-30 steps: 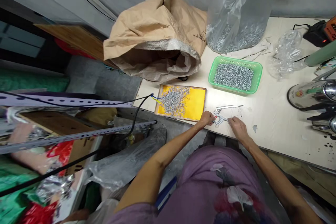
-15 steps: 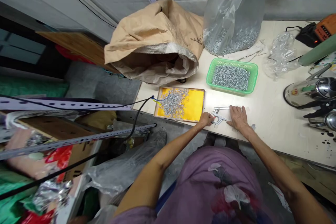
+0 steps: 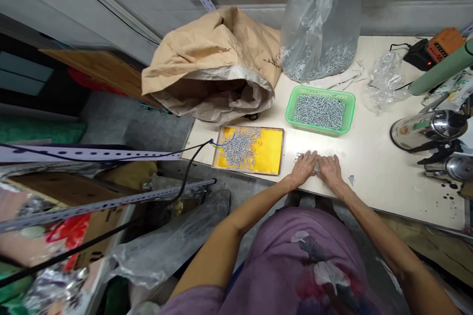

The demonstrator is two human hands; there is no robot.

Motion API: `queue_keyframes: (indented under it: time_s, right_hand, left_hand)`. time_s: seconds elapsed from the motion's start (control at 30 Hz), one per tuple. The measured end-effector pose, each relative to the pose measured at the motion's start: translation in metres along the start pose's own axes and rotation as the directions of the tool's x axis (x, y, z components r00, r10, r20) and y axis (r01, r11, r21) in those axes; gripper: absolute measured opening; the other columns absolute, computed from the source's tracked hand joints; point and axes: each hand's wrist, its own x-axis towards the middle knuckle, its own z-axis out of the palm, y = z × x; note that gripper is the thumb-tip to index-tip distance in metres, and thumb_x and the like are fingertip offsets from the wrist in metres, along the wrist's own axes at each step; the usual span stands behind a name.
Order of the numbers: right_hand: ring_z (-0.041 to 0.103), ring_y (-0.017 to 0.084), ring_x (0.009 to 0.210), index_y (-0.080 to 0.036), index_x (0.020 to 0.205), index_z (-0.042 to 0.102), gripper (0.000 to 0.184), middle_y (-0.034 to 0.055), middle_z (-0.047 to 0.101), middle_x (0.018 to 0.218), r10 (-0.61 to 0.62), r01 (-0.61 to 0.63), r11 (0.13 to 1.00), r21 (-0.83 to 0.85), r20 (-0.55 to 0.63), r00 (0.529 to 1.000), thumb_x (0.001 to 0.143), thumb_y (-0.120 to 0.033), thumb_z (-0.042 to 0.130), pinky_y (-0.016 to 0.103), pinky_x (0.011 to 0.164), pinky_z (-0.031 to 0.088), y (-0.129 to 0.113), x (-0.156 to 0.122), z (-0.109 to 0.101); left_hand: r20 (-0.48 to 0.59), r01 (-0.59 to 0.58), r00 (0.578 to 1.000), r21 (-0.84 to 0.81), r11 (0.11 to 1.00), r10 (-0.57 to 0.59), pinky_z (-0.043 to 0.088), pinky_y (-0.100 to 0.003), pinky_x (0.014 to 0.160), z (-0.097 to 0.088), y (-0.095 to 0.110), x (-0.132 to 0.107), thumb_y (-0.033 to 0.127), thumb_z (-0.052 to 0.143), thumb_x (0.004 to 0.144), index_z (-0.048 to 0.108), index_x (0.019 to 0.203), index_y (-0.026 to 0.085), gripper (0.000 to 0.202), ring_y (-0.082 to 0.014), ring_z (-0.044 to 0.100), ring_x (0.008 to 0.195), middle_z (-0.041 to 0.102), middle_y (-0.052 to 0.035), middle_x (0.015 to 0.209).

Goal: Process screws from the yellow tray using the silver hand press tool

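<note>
Side by side on the table (image 3: 373, 167), my two hands meet over a silver metal fitting (image 3: 297, 156) with thin arms. Only its left end shows; the rest is under my fingers. My left hand (image 3: 303, 170) is closed over the fitting from the left. My right hand (image 3: 330, 171) presses against it from the right with bent fingers, and the fingertips of both hands nearly touch. Left of them lies a shallow tray with a yellow bottom (image 3: 269, 151), holding a heap of small metal screws or pins (image 3: 238, 147). A green basket (image 3: 349, 113) full of similar pieces (image 3: 318, 111) sits beyond my hands.
A large brown paper sack (image 3: 218, 49) gapes at the back left. Beside it stands a clear plastic bag (image 3: 320, 24) with more metal pieces. Kettles (image 3: 424, 130) and an orange battery on a charger (image 3: 445, 44) are at the right. Black cables (image 3: 188, 172) cross on the left.
My left hand has moved right onto the fitting and my right hand has shifted inward, so they now meet. The fitting, mostly visible before, is largely covered. The view has tilted slightly.
</note>
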Motion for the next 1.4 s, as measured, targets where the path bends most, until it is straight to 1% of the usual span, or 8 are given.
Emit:
queue_keyframes:
  time_s: [0.17,0.33,0.53,0.77,0.9,1.0,1.23,1.4]
  right_hand:
    - [0.048,0.029,0.101,-0.009,0.130,0.044,0.059,0.0185,0.059,0.112,0.130,-0.132,0.991,-0.038,-0.033,0.991,0.082,-0.039,0.062,0.045,0.094,0.030,0.001,-0.010,-0.001]
    - [0.048,0.024,0.089,-0.009,0.109,0.059,0.025,0.0150,0.060,0.095,0.089,-0.086,0.995,-0.050,0.054,0.995,0.088,-0.018,0.047,0.035,0.078,0.033,0.001,-0.011,0.000]
    - [0.050,0.021,0.084,-0.016,0.103,0.060,0.037,0.0098,0.060,0.086,-0.009,0.012,1.000,-0.025,0.115,0.993,0.082,0.002,0.036,0.032,0.075,0.033,0.007,-0.004,-0.002]
    - [0.051,0.021,0.083,-0.017,0.107,0.058,0.028,0.0092,0.061,0.089,-0.048,0.049,0.999,-0.016,0.084,0.995,0.086,-0.005,0.044,0.032,0.075,0.034,0.019,-0.002,-0.014]
    - [0.049,0.024,0.092,-0.014,0.113,0.055,0.027,0.0125,0.061,0.099,-0.035,0.034,0.998,-0.057,-0.016,0.999,0.088,-0.026,0.052,0.034,0.080,0.032,0.027,-0.001,-0.020]
    - [0.048,0.023,0.093,-0.015,0.115,0.055,0.027,0.0109,0.062,0.103,-0.061,0.060,0.995,-0.074,-0.005,0.998,0.089,-0.024,0.050,0.033,0.081,0.031,0.037,0.002,-0.024]
    - [0.045,0.021,0.089,-0.017,0.094,0.062,0.023,0.0094,0.061,0.093,-0.040,0.046,0.994,-0.101,0.068,0.997,0.093,-0.019,0.039,0.031,0.075,0.029,0.058,0.032,-0.041]
    - [0.045,0.021,0.092,-0.019,0.098,0.063,0.021,0.0092,0.061,0.098,-0.191,0.198,0.975,-0.098,0.077,0.979,0.090,-0.015,0.044,0.031,0.075,0.028,0.014,0.043,-0.050]
  left_hand:
    - [0.086,-0.084,0.993,0.054,0.995,0.079,0.040,-0.037,0.093,0.002,-0.004,0.020,0.030,0.060,0.085,0.040,0.131,0.013,0.053,-0.0264,0.048,0.116,0.053,-0.0164,0.124]
    - [0.174,-0.066,0.983,0.041,0.997,0.058,0.043,-0.034,0.083,-0.007,0.001,0.022,0.032,0.059,0.087,0.053,0.113,0.016,0.032,-0.0252,0.049,0.109,0.057,-0.0122,0.113]
    - [0.210,0.004,0.978,0.015,1.000,-0.007,0.043,-0.034,0.080,-0.005,0.006,0.027,0.026,0.049,0.092,0.060,0.096,0.015,0.017,-0.0244,0.050,0.104,0.060,-0.0117,0.104]
    - [0.112,0.033,0.993,-0.004,0.999,-0.032,0.045,-0.033,0.084,0.006,0.003,0.034,0.023,0.050,0.091,0.060,0.100,0.015,0.016,-0.0234,0.053,0.104,0.062,-0.0116,0.103]
    - [-0.098,0.086,0.991,-0.028,0.996,-0.088,0.042,-0.036,0.098,0.027,0.004,0.021,0.020,0.052,0.089,0.049,0.123,0.014,0.034,-0.0238,0.049,0.121,0.055,-0.0143,0.128]
    - [-0.177,0.005,0.984,-0.038,0.999,-0.011,0.036,-0.039,0.106,0.049,0.009,0.001,0.017,0.045,0.092,0.045,0.130,0.018,0.038,-0.0224,0.041,0.132,0.045,-0.0122,0.141]
    - [-0.102,-0.133,0.987,-0.106,0.985,0.122,0.031,-0.041,0.109,0.060,0.022,-0.026,0.032,0.046,0.092,0.036,0.140,0.018,0.051,-0.0221,0.036,0.136,0.043,-0.0160,0.143]
    - [-0.055,-0.069,0.997,-0.190,0.979,0.059,0.034,-0.042,0.107,0.045,0.025,-0.025,0.035,0.053,0.089,0.047,0.132,0.017,0.048,-0.0261,0.038,0.134,0.047,-0.0168,0.139]
